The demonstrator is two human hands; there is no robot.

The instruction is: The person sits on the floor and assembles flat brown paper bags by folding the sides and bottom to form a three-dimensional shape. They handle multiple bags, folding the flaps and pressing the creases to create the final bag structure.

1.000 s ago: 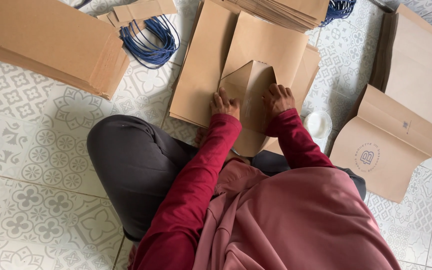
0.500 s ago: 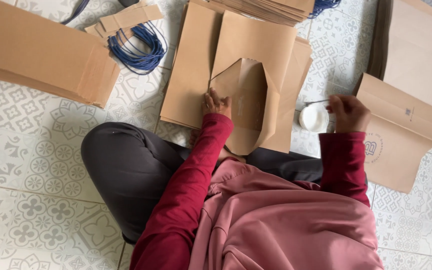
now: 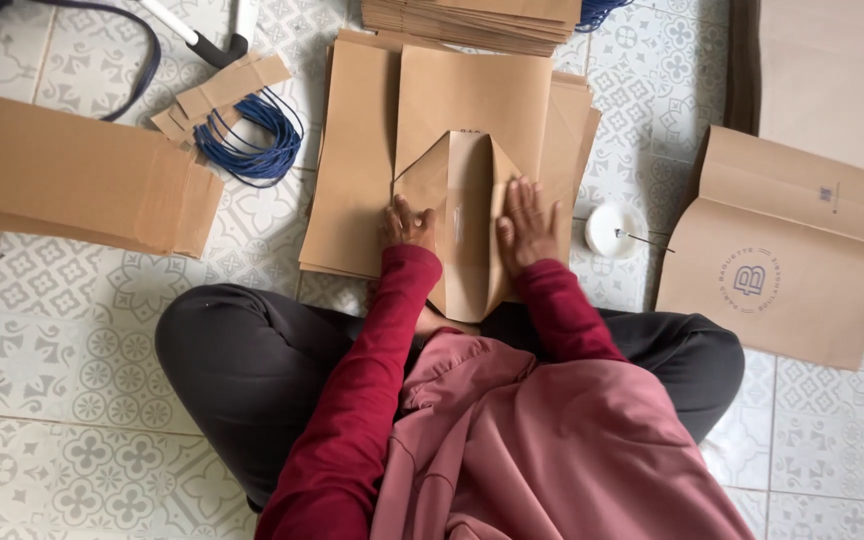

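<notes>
Brown paper bag (image 3: 467, 215) lies on the floor stack; right hand (image 3: 527, 225), half a second ago at the white glue pot (image 3: 614, 230), now presses flat beside left hand (image 3: 409, 222), sealing the bottom fold

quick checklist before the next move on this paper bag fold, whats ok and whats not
1. Left hand flat on the left flap of the folded brown paper bag: ok.
2. Right hand flat on the bag's right flap, fingers spread: ok.
3. Bag lies on the stack of brown paper sheets, roughly centred: ok.
4. Small white round pot to the right, apart from the right hand, something thin sticking out of it: ok.
5. Whether the flaps have stuck down: cannot tell.
6. Coil of blue cord lies on the floor to the left, clear of the stack: ok.
</notes>
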